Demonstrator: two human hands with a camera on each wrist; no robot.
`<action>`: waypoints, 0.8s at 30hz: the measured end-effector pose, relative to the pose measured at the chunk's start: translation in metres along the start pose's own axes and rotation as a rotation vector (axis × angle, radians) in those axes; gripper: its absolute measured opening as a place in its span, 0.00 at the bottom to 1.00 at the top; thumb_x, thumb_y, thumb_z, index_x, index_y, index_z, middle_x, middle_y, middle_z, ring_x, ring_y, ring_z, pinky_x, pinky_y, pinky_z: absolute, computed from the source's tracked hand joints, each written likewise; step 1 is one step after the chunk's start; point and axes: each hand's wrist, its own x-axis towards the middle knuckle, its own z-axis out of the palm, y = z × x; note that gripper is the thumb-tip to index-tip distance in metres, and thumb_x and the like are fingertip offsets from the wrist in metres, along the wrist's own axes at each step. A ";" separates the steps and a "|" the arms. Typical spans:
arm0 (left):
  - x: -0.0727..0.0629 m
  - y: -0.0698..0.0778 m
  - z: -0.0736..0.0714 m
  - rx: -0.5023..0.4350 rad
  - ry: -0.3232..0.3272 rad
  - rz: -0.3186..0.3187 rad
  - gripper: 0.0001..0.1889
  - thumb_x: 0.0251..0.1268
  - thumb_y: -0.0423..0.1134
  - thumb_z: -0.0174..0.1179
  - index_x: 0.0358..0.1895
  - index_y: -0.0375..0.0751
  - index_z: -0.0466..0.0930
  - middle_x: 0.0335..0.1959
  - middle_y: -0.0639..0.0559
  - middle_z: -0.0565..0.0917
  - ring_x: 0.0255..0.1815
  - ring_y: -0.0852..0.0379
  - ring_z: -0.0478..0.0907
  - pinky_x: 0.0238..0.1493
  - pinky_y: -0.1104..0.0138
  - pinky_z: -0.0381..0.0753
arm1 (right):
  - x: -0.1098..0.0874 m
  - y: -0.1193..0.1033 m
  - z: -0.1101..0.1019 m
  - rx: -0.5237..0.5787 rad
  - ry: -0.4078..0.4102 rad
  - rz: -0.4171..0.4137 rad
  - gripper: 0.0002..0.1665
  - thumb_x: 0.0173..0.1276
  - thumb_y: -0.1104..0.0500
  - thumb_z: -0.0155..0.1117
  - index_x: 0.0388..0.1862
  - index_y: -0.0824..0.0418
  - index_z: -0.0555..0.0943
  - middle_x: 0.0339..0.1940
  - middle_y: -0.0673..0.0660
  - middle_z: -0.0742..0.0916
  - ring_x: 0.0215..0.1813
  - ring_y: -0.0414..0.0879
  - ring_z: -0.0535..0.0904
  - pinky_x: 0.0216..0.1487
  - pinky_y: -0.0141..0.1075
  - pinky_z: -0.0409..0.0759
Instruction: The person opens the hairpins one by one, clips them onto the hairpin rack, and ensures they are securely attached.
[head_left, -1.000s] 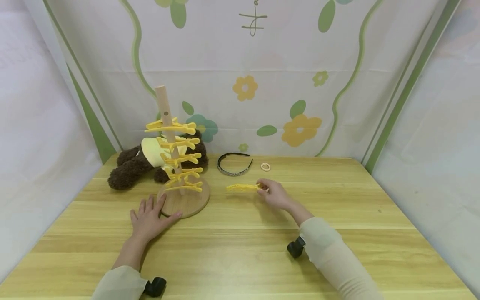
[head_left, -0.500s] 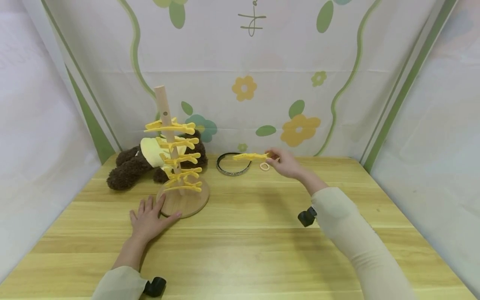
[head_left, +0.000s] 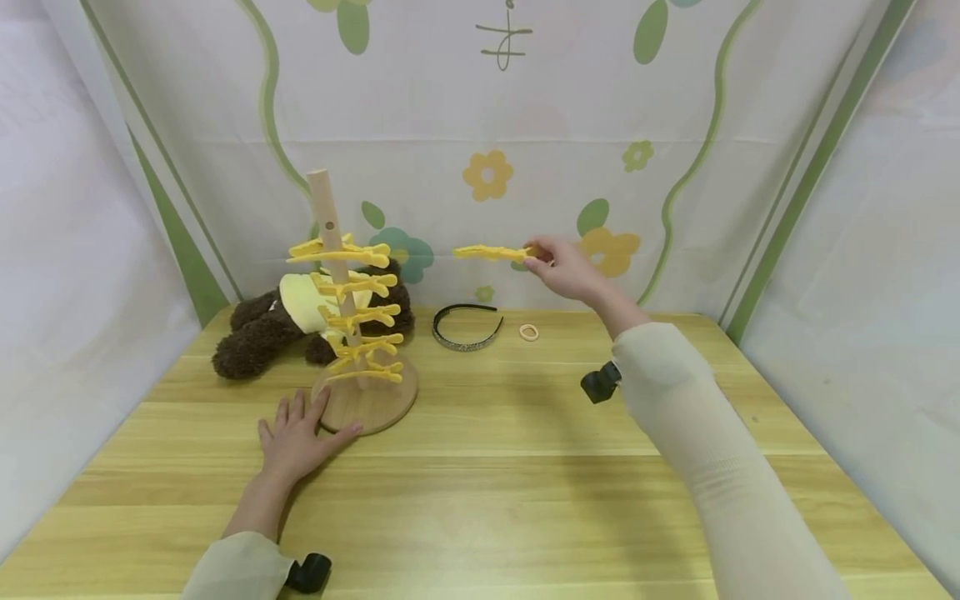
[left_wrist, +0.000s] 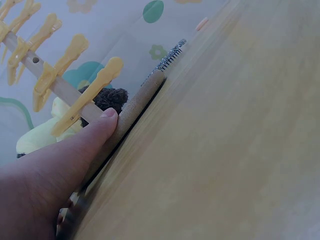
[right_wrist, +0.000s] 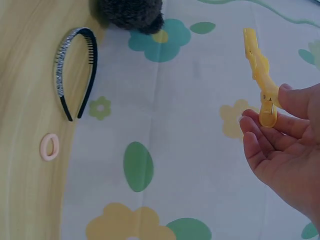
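Observation:
My right hand pinches a yellow hair clip by one end, raised above the back of the table. In the right wrist view the thumb and fingers hold the tail of the clip. A wooden post stands upright on a round wooden base, with several yellow hair clips fastened along it. With fingers spread, my left hand lies at the near left edge of that base. In the left wrist view its thumb rests on the base's rim.
A brown plush toy in a yellow top lies behind the post. Near the back edge of the wooden table are a black headband with a glittery band and a small pale hair tie. A printed cloth wall rises behind.
My right hand has carried the yellow hair clip from low over the table, first back and right, then higher and slightly left. The left hand has stayed on the base.

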 end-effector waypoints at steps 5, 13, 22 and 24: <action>0.000 0.000 0.000 0.001 -0.001 0.000 0.49 0.46 0.71 0.45 0.68 0.46 0.44 0.63 0.28 0.45 0.61 0.30 0.34 0.47 0.36 0.25 | 0.011 -0.013 -0.005 -0.013 0.021 0.025 0.20 0.65 0.59 0.50 0.54 0.67 0.68 0.44 0.61 0.77 0.46 0.50 0.71 0.42 0.40 0.70; 0.000 0.001 0.000 0.003 0.004 0.004 0.49 0.46 0.71 0.45 0.68 0.45 0.44 0.63 0.27 0.45 0.61 0.29 0.35 0.47 0.36 0.26 | 0.023 -0.036 -0.010 -0.013 0.018 0.014 0.21 0.66 0.57 0.50 0.56 0.64 0.68 0.46 0.59 0.77 0.47 0.48 0.71 0.46 0.39 0.69; 0.002 0.000 0.003 0.001 0.004 0.008 0.49 0.46 0.71 0.46 0.68 0.45 0.45 0.62 0.27 0.45 0.61 0.29 0.35 0.47 0.36 0.26 | 0.032 -0.058 -0.004 -0.022 0.039 -0.038 0.20 0.66 0.59 0.49 0.55 0.65 0.69 0.44 0.59 0.78 0.44 0.47 0.71 0.43 0.36 0.69; 0.002 0.000 0.003 0.001 0.006 0.011 0.49 0.46 0.71 0.46 0.68 0.45 0.44 0.63 0.27 0.45 0.61 0.29 0.35 0.47 0.36 0.26 | 0.034 -0.064 -0.001 -0.023 0.040 -0.050 0.20 0.66 0.59 0.49 0.55 0.66 0.70 0.43 0.59 0.78 0.42 0.47 0.71 0.41 0.36 0.69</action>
